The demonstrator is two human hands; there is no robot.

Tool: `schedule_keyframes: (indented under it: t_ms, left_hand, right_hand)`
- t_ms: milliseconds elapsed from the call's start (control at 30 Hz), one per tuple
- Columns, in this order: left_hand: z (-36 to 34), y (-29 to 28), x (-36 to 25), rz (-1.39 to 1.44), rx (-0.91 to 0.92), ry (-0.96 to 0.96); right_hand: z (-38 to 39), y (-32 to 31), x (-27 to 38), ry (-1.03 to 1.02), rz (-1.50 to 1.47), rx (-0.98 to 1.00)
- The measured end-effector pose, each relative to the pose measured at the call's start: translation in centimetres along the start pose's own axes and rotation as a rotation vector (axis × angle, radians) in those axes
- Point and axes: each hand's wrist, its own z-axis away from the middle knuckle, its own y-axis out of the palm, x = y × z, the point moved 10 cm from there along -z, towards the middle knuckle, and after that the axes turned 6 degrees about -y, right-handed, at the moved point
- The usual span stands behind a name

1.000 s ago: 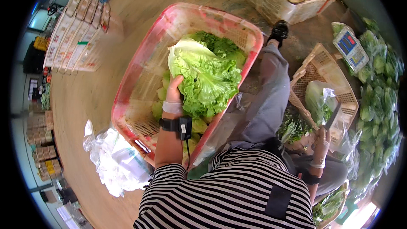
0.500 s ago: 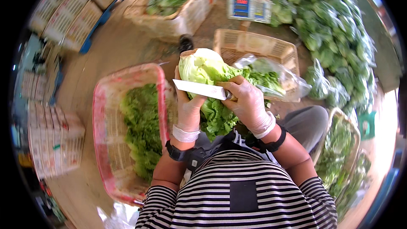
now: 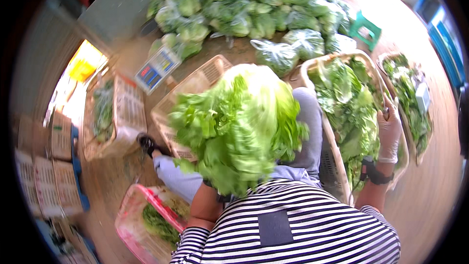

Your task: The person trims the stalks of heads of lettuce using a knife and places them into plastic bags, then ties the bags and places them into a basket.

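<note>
A large leafy lettuce [image 3: 237, 124] fills the centre, raised over my lap, its leaves blurred. My left forearm [image 3: 204, 204] runs up beneath it; that hand and its fingers are hidden by the leaves. Out to the right, my gloved right hand [image 3: 389, 129] is closed round the handle of a knife [image 3: 384, 106], held over the rim of a crate of loose leaves [image 3: 312, 71]. Behind the lettuce lies a beige plastic crate [image 3: 171, 102], partly covered by it.
Bagged greens [image 3: 239, 10] are piled at the back beside a green stool [image 3: 365, 29] and a scale [image 3: 157, 70]. Crates stand left [image 3: 128, 115] and far right [image 3: 422, 142]. Stacked crates [image 3: 62, 186] line the left edge. A red-rimmed basket [image 3: 128, 205] sits lower left.
My view has turned right. The lettuce came up out of the red-rimmed basket, met the knife blade half a second ago, and my right hand has since moved away rightward with the knife.
</note>
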Motion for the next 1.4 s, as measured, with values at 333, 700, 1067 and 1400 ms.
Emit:
schedule_keyframes:
  t_ms: [333,700,1067,1400]
  left_hand:
    - [-4.8,3.7,10.2,-0.338,0.143,-0.238]
    - [-6.4,8.9,9.0,-1.074,0.374,0.053]
    - [-10.6,5.4,12.8,-0.874,0.445,-0.394]
    - [-11.7,5.5,15.9,-0.958,0.349,-0.474]
  right_hand:
    - [5.1,5.5,-6.6,0.348,-0.635,0.156]
    - [5.8,17.2,8.5,0.314,-1.590,0.683]
    - [7.3,17.5,4.6,0.158,-1.395,0.502]
    - [2.4,8.1,6.1,-0.234,-0.505,0.451]
